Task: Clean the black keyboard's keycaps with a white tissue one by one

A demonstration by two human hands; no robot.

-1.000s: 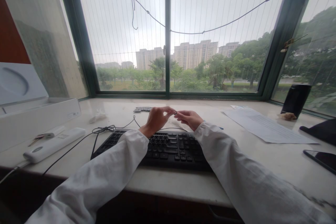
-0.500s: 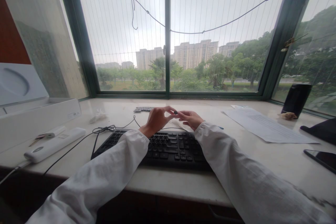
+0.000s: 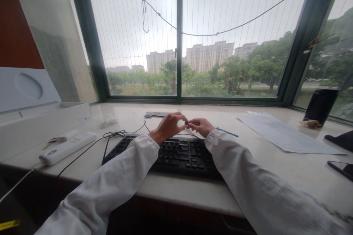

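A small dark keycap [image 3: 186, 123] sits between the fingertips of both hands, above the back part of the black keyboard [image 3: 176, 159]. My left hand [image 3: 168, 127] pinches it from the left with thumb and index finger. From the right, the fingertips of my right hand [image 3: 202, 126] close on it too. Part of the keyboard has its keycaps off, showing bare key seats. Behind my left hand lies a group of loose grey keycaps [image 3: 156, 115] on the white sill. A thin blue stick [image 3: 227, 132] rests just right of my right hand.
At left are a white power strip [image 3: 68, 148], a tied black cable [image 3: 117, 134], a crumpled clear wrapper [image 3: 109, 121] and an open white box [image 3: 63, 117]. On the right lie paper sheets [image 3: 284, 134], a phone [image 3: 343, 169] and a black cylinder [image 3: 321, 106].
Both hands stay together; the keycap has turned slightly and sits a little lower between the fingertips. The view has shifted slightly left, and more of the blue stick shows.
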